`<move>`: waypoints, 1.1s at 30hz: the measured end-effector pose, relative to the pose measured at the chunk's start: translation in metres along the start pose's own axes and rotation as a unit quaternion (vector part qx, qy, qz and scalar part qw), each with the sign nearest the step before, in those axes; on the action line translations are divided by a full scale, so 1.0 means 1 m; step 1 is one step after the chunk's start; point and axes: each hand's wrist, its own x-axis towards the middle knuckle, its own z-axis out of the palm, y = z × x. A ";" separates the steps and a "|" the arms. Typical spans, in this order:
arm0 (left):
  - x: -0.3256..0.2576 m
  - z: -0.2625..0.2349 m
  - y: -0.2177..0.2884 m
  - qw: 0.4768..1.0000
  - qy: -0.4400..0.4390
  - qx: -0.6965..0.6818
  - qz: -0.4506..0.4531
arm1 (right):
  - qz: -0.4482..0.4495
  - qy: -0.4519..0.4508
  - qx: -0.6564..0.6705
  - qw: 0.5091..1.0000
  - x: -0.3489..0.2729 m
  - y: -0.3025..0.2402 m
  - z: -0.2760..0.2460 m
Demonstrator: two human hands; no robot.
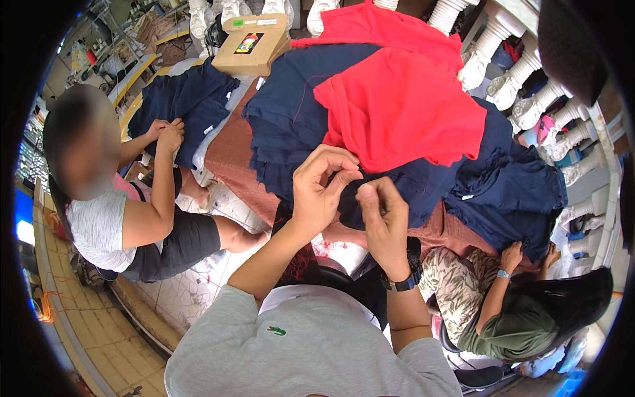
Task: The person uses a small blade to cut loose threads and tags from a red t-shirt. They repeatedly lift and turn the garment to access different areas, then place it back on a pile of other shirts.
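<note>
My left hand (319,185) and my right hand (381,212) are raised in front of me, both pinching a fold of a dark navy garment (410,188). The fingertips of the two hands almost meet over the cloth. A black watch sits on my right wrist. Just beyond my hands lies a red garment (403,106) on top of a heap of navy garments (291,106).
A cardboard box (254,43) rests at the far side of the pile. A person on the left handles a navy garment (185,109) with both hands. A second person at the lower right touches navy cloth (509,198). White balusters (529,73) line the right side.
</note>
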 end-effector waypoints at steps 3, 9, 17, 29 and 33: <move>-0.002 -0.006 0.000 1.000 -0.015 0.005 -0.009 | 0.153 -0.096 0.130 0.975 -0.001 0.002 -0.003; -0.006 -0.005 0.011 0.997 -0.019 -0.061 -0.052 | 0.145 -0.104 0.190 0.965 0.009 0.007 -0.002; -0.005 -0.005 0.008 0.999 -0.026 0.022 0.000 | 0.133 -0.131 0.233 0.954 0.020 0.008 -0.004; 0.003 -0.008 -0.006 0.899 0.015 0.358 0.253 | -0.265 0.091 -0.248 0.927 0.040 0.001 -0.023; 0.036 -0.010 -0.004 0.910 -0.017 0.304 0.283 | -0.257 0.012 -0.158 0.953 0.054 -0.017 -0.033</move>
